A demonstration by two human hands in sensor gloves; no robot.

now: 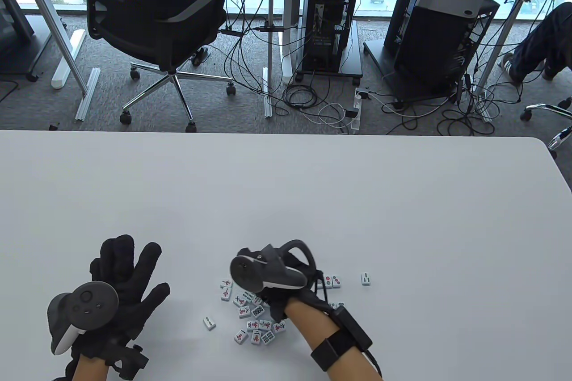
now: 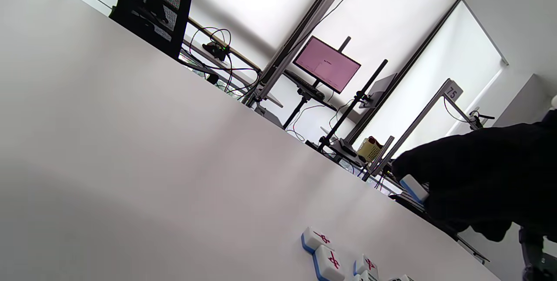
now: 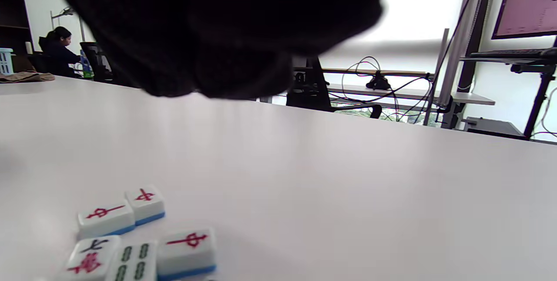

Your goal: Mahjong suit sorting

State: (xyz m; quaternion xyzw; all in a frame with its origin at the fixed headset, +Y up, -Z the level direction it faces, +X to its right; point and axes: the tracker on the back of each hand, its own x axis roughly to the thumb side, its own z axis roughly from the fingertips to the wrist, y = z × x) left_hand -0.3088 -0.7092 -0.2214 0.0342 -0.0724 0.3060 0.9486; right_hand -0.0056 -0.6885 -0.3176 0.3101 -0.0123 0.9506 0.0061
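Note:
A loose heap of white mahjong tiles [image 1: 253,315] with blue backs lies face up near the table's front edge. One tile [image 1: 209,323] sits apart to its left, a pair [image 1: 333,281] and a single tile [image 1: 366,279] to its right. My right hand [image 1: 246,254] hovers over the heap, mostly hidden under its tracker [image 1: 263,272]. In the left wrist view this right hand [image 2: 470,176] pinches one tile [image 2: 414,189] above the table. My left hand [image 1: 129,271] lies flat on the table left of the heap, fingers spread, holding nothing.
The white table [image 1: 286,193] stretches far beyond the tiles. Past its far edge stand a black office chair [image 1: 165,23], computer towers [image 1: 328,28] and floor cables. A seated person's leg [image 1: 540,41] shows at the far right.

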